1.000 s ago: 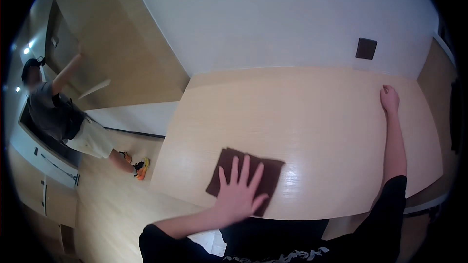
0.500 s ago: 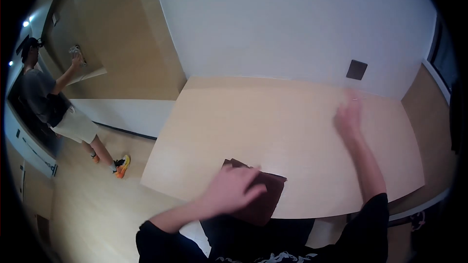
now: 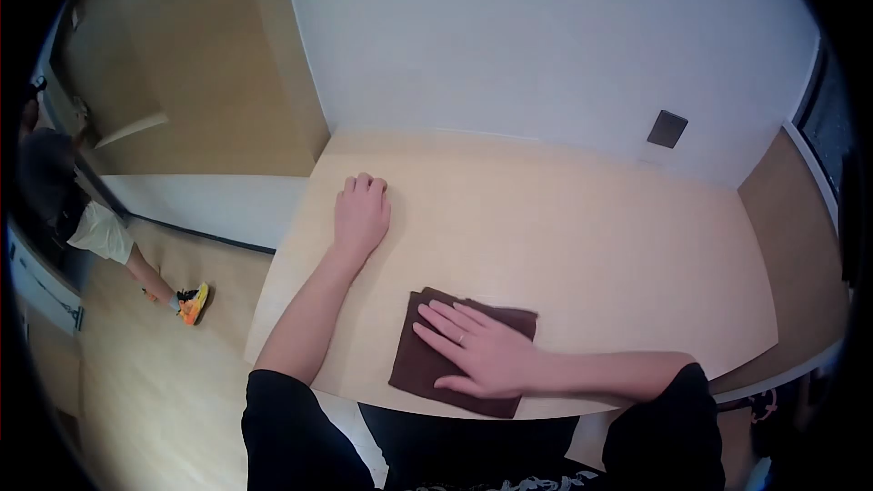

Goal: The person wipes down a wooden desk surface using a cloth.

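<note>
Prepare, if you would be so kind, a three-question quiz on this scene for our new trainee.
1. Which lies flat on the brown cloth: (a) the left hand, (b) the right hand, or (c) both?
2. True or false: the left hand is on the tabletop, apart from the brown cloth.
3. Fill in the blank: the dark square plate is mounted on the ____.

Key: 1: b. 2: true. 3: wall.
</note>
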{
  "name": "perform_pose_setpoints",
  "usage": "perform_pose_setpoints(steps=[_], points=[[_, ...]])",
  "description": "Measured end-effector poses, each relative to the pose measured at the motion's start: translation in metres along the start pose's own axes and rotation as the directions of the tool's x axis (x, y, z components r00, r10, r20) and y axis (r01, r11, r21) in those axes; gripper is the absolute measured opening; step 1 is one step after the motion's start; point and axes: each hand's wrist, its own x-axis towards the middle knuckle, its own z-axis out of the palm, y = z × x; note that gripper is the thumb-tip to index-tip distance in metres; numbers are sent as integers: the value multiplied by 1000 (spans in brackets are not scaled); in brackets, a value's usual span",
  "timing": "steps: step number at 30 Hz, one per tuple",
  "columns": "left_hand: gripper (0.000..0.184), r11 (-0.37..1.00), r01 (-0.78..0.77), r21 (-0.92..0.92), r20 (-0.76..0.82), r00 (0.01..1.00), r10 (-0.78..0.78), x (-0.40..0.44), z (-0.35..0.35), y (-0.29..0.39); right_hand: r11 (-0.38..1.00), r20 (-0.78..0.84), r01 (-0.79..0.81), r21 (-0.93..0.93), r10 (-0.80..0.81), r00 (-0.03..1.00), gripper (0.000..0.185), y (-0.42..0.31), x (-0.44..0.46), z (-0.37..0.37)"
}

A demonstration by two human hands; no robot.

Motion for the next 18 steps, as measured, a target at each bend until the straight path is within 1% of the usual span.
perform_pose_setpoints(steps=[1,3,5,7,9,11,12,15,18], points=[[12,1000,-5,19,-4,1000,5,1,0,2,998,27,55,2,-55,998,69,13,5,-1],[13,1000,-2,15,-2,1000,2,1,-2,1,993,44,115,0,-115,992,66,46,20,-6],[15,1000,3,15,-5,1000,-3,-2,-2,1,993,29,104,-60,-103,994,64,84,38,-14],[16,1000,20,11,25,999,-20,-1,-3,0,996,-13,52,-72,-53,998,64,136,61,-18],[18,1000,23,14,44,999,-24,-2,-5,1,996,-29,-80,-38,79,996,65,179,83,-32],[20,1000,21,19,70,997,-22,0,-7,0,985,-68,-170,0,170,983,66,229,103,-35],[21,1000,19,2,71,997,-19,0,-8,-1,979,-81,-200,-30,197,977,66,244,110,-39],[21,1000,6,-15,77,997,-5,-1,-8,-2,946,-111,-318,-71,309,945,65,263,120,-42],[21,1000,0,-2,67,998,0,-1,-7,-1,942,-104,-329,-73,320,942,64,267,125,-47]])
